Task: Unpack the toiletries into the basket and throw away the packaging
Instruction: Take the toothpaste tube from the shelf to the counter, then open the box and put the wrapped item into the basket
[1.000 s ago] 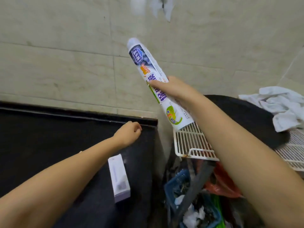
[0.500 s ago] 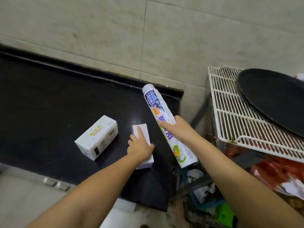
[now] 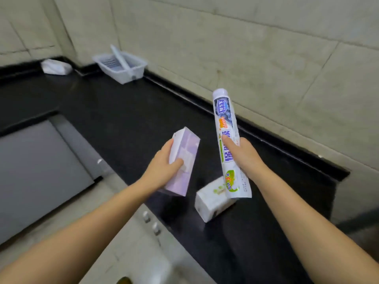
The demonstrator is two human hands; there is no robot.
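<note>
My right hand (image 3: 245,155) grips a white toothpaste tube (image 3: 225,119) with blue lettering, cap end up, above the black counter (image 3: 114,111). A pale purple box (image 3: 185,152) is lifted off the counter in my left hand (image 3: 164,171). Below the tube, a white box with green print (image 3: 211,203) lies on the counter. At the back by the wall stands a white plastic basket (image 3: 135,68), and a long white item (image 3: 121,58) leans inside it.
A white packet (image 3: 56,67) lies in the far left corner of the counter. A grey sunken panel (image 3: 37,171) fills the left side. The counter ends at the right near the tiled wall (image 3: 246,48). A light cabinet front (image 3: 131,242) is below.
My left hand has closed on the purple box and lifted it off the counter. The view has swung left, bringing the basket into sight and the wire rack out. The tube stays in my right hand.
</note>
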